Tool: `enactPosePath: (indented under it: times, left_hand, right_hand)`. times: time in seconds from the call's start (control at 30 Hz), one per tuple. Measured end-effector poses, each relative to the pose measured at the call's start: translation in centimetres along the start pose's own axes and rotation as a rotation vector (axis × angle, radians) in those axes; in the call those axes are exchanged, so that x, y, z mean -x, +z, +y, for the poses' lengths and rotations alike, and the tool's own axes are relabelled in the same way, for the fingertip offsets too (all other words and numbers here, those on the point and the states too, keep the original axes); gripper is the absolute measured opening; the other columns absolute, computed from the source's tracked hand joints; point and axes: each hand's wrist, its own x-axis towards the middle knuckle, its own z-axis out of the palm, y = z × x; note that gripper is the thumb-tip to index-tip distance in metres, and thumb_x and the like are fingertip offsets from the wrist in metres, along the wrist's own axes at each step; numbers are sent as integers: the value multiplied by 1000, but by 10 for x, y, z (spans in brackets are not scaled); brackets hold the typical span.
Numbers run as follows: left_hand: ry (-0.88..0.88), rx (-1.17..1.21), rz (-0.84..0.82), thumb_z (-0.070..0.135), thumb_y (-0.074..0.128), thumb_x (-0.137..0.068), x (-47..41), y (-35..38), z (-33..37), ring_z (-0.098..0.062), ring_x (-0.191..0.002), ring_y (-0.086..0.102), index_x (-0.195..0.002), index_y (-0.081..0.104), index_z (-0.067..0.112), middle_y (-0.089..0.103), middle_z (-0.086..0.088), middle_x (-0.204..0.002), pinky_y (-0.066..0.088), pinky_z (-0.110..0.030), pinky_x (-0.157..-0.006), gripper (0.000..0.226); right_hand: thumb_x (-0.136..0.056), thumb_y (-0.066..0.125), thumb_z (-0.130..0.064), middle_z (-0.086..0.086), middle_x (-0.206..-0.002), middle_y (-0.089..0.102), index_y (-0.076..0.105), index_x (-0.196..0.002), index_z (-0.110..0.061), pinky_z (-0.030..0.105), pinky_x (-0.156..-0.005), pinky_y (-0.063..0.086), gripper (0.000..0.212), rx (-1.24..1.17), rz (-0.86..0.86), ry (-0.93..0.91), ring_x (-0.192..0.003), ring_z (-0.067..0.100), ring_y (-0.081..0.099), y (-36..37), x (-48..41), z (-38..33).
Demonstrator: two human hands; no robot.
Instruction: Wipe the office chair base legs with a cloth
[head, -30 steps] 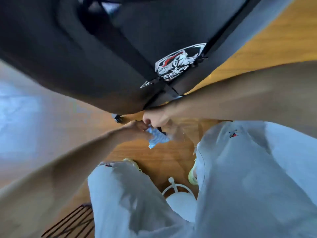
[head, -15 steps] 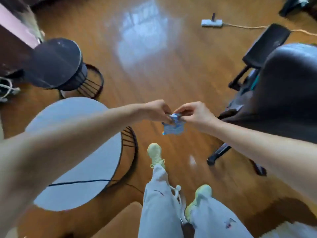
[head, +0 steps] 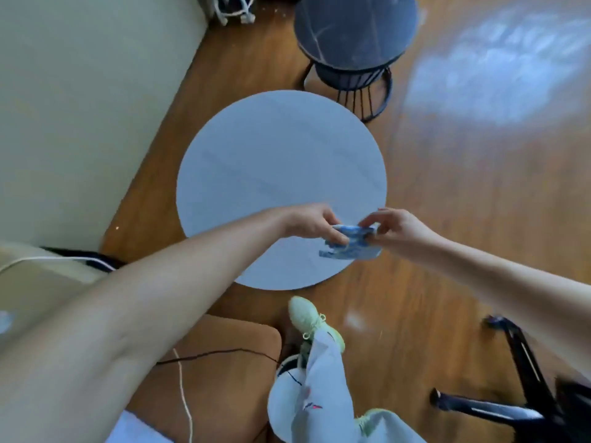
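Note:
A small blue and white cloth (head: 350,243) hangs in the air between both hands, above the near edge of a round white table (head: 275,167). My left hand (head: 315,222) pinches its left end, and my right hand (head: 395,227) pinches its right end. Two black chair base legs (head: 486,409) with casters show at the bottom right, below my right forearm. The rest of the office chair is out of view.
A smaller round dark table (head: 355,30) on a black wire frame stands at the back. A pale wall (head: 80,107) fills the left side. A tan cushion (head: 224,372) with cables across it lies at the bottom left. My feet in pale green shoes (head: 311,319) stand on the wooden floor.
The view has swung left, away from the chair and onto the white table. Both hands kept hold of the cloth and now stretch it wider between them.

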Motion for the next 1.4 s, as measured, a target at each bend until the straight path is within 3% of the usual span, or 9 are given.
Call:
enactPosePath:
  times: [0.2, 0.33, 0.47, 0.63, 0.77, 0.87, 1.1, 1.2, 1.4]
  left_hand:
    - [-117, 143, 227, 32, 75, -95, 45, -41, -116, 4, -55, 52, -70, 72, 25, 61, 17, -57, 39, -16, -58, 26]
    - [-130, 239, 347, 30, 74, -96, 46, -54, -143, -3, -67, 63, -85, 77, 13, 76, -4, -79, 45, -20, -64, 20]
    - [-170, 278, 425, 27, 74, -97, 27, -55, -164, 7, -54, 55, -79, 72, 18, 65, 16, -61, 38, -10, -55, 20]
    - [-261, 248, 411, 28, 76, -93, -4, -57, -172, -8, -71, 60, -74, 69, 21, 67, 3, -78, 45, -28, -64, 21]
    - [-263, 83, 489, 25, 74, -94, -17, -61, -174, -23, -138, 46, -101, 81, 14, 42, -4, -157, 39, -31, -112, 14]
    - [-151, -37, 647, 12, 71, -92, -22, -65, -166, -25, -152, 29, -97, 81, 16, 28, -4, -170, 32, -31, -117, 12]
    - [-307, 426, 595, 30, 78, -90, -45, -63, -170, -20, -80, 61, -79, 72, 15, 66, 1, -79, 44, -34, -69, 19]
    - [-348, 677, 456, 27, 82, -87, -55, -50, -182, -14, -86, 62, -91, 76, 17, 68, 2, -87, 45, -29, -76, 13]
    - [-595, 968, 707, 1, 67, -94, -72, -20, -202, -21, -94, 66, -115, 72, 2, 70, -13, -103, 53, -24, -76, 21]
  right_hand:
    - [-90, 67, -41, -11, -93, 59, 69, -99, -30, 33, -76, 50, 15, 552, -327, -260, -94, 16, 56, 51, -110, -79]
    - [-87, 74, -29, -6, -115, 57, 66, -99, -25, 41, -80, 55, 15, 586, -355, -367, -96, 22, 61, 65, -167, -94]
    - [-87, 72, -18, 9, -113, 60, 66, -106, -16, 37, -78, 52, 19, 498, -280, -335, -93, 34, 64, 94, -213, -83]
    - [-79, 77, -9, 6, -84, 70, 73, -94, -17, 33, -67, 50, 17, 200, -266, -125, -86, 31, 70, 107, -240, -66]
    - [-78, 77, 5, 6, -95, 78, 72, -80, -29, 44, -86, 58, 35, -29, -423, -208, -90, 24, 73, 87, -243, -78]
    - [-78, 71, 12, 11, -100, 78, 73, -79, -20, 43, -88, 56, 32, -88, -547, -176, -94, 30, 72, 71, -255, -85]
    - [-81, 64, 16, 10, -89, 67, 66, -105, -6, 34, -76, 63, 33, -279, -721, 197, -80, 19, 70, 56, -289, -77]
    - [-81, 67, 15, 11, -91, 65, 65, -120, -7, 33, -71, 64, 45, -241, -710, 297, -76, 21, 72, 70, -291, -57]
    - [-87, 66, -15, 7, -125, 64, 58, -134, -14, 37, -91, 52, 48, 489, -275, 88, -113, 30, 63, 102, -286, -12]
